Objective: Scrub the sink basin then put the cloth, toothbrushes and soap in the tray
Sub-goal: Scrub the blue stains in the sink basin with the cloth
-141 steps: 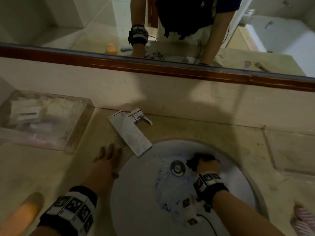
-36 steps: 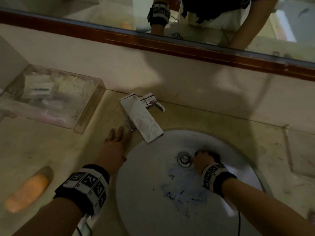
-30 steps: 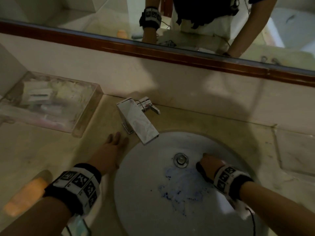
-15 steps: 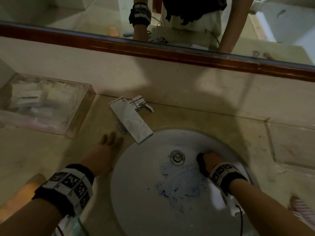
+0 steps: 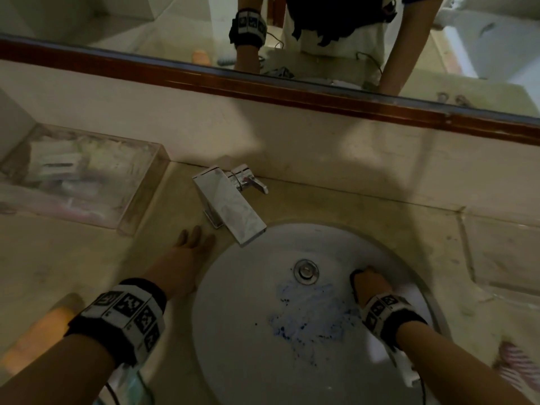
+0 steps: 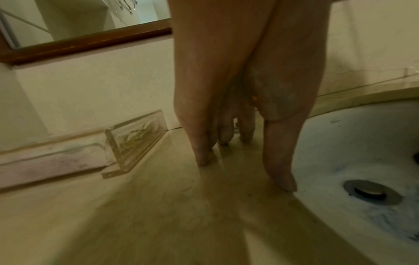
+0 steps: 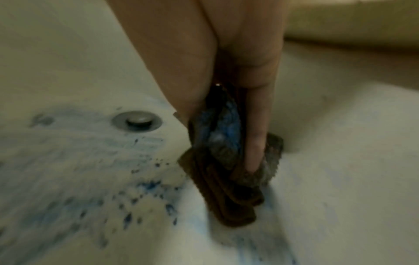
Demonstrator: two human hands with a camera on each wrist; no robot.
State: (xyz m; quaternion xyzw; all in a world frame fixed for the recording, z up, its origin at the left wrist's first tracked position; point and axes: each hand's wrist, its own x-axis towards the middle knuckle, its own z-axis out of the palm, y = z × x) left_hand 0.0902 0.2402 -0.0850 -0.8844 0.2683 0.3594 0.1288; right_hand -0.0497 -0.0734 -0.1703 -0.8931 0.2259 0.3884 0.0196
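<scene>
My right hand (image 5: 368,283) grips a dark brown cloth (image 7: 229,172) stained blue and presses it on the white sink basin (image 5: 242,355), just right of the metal drain (image 5: 305,270). Blue smears and specks (image 5: 306,320) lie below the drain. My left hand (image 5: 187,252) rests flat with straight fingers (image 6: 280,172) on the beige counter at the basin's left rim. A clear tray (image 5: 140,206) holding small white packets stands at the back left. An orange soap bar (image 5: 38,337) lies at the near left. A pink-striped toothbrush (image 5: 517,363) shows at the right edge.
A chrome faucet (image 5: 230,206) with its lever juts over the basin's back left. A mirror with a brown wooden frame (image 5: 263,83) runs along the back wall and reflects a person's arms. Beige counter (image 5: 496,258) stretches right of the basin.
My right hand with the cloth has slid from next to the drain a little rightward along the basin. The blue stain is more smeared. The left hand has stayed on the counter.
</scene>
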